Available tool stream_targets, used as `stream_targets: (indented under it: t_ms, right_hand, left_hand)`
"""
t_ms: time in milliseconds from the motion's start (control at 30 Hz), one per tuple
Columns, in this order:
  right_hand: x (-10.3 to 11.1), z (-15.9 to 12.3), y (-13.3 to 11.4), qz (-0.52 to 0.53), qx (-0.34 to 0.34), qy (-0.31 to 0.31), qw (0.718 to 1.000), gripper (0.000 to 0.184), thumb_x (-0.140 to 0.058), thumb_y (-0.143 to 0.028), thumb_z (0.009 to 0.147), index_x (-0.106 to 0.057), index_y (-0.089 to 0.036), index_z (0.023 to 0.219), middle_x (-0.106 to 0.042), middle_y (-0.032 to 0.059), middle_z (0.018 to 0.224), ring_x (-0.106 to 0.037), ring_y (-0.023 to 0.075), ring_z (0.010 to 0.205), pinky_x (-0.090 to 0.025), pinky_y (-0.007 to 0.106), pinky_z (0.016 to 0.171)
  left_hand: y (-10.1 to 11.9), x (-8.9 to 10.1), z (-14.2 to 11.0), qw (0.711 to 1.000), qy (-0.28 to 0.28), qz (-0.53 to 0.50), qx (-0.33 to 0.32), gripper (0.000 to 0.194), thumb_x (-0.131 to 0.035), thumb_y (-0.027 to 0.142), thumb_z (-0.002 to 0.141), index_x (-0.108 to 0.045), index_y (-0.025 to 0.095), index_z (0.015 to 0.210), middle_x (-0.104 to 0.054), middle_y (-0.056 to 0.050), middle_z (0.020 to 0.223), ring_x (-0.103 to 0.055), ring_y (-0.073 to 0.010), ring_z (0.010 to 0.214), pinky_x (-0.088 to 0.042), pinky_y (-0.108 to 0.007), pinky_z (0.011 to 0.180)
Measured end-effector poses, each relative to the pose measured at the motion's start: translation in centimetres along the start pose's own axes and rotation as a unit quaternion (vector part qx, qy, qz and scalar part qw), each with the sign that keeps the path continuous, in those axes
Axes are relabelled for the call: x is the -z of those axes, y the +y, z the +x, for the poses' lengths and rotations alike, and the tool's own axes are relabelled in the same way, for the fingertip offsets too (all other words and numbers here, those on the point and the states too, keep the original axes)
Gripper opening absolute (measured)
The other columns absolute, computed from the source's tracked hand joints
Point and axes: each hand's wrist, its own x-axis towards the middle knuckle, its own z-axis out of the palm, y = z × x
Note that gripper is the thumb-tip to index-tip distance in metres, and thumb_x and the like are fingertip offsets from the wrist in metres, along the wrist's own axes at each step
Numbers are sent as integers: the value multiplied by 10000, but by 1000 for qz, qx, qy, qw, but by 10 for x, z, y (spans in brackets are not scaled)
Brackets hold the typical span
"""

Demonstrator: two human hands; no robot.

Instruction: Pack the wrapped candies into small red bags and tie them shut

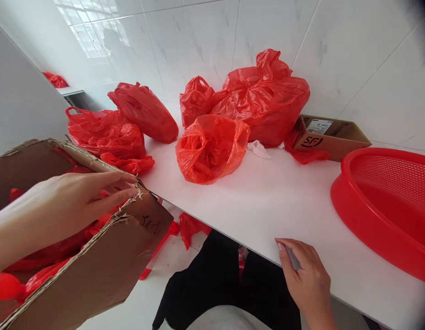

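My left hand (66,204) lies over the torn rim of a large cardboard box (105,261) at the lower left, fingers stretched out and resting on the corner. The box holds several red plastic bags (36,263). My right hand (306,277) rests on the front edge of the white counter (267,206), fingers curled loosely over the edge and holding nothing.
Several filled red plastic bags (210,146) sit on the counter toward the tiled wall. A small brown carton (331,137) lies behind a red mesh basin (387,201) at the right. A scrap of white paper (258,149) lies by the bags. Below are my black-clad legs (219,284).
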Motion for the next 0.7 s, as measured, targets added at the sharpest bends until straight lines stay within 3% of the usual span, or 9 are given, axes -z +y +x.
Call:
stream_targets:
  t_ms: [200,300,400,467,600,667,700]
  right_hand:
    - [13,5,-10,132,-54,5,990,211,-512,-291,953,-634,-205,1103,-712,66,962,-674,196,903,-547,344,833]
    - [42,8,-8,166,-71,9,984,226,-481,-283,964,-617,-197,1123,-703,46,848,-686,171,790,-566,299,740]
    - [88,7,8,91,-82,68,990,234,-483,-293,958,-639,-195,1102,-687,33,748,-677,169,699,-558,295,698]
    - [128,9,29,3,-111,151,982,261,-478,-319,960,-640,-194,1121,-705,54,796,-686,190,749,-554,322,734]
    - [214,30,101,-145,-143,322,925,348,-452,-345,967,-599,-137,1204,-704,149,1025,-673,219,944,-499,342,871]
    - [249,44,148,-204,-166,289,920,415,-386,-337,979,-539,-98,1282,-680,182,1105,-644,205,1035,-470,298,863]
    - [261,51,173,-254,-195,232,918,448,-335,-325,985,-504,-83,1322,-658,193,1156,-623,208,1081,-457,298,853]
  left_hand:
    - [109,5,24,975,-63,-46,-209,711,-402,765,744,-702,253,1135,-729,64,900,-679,-196,832,-449,-288,807]
    - [168,3,40,956,-32,-89,-279,631,-414,692,789,-711,243,1117,-724,71,884,-676,-182,796,-440,-263,752]
    - [215,-11,47,917,-65,-149,-365,533,-419,608,857,-700,243,1126,-728,60,978,-675,-178,836,-452,-248,728]
    - [236,-32,46,891,-120,-163,-407,472,-434,589,880,-694,281,1126,-731,58,1012,-675,-176,840,-472,-248,729]
    - [255,-89,42,864,-216,-171,-421,405,-453,575,890,-707,314,1067,-744,21,1007,-685,-204,842,-495,-263,736]
    - [256,-113,40,855,-251,-188,-414,373,-455,560,897,-707,326,1042,-740,18,1045,-675,-220,948,-496,-266,794]
    - [254,-122,40,855,-263,-196,-401,370,-454,567,897,-704,334,1039,-737,20,1055,-669,-224,975,-497,-267,806]
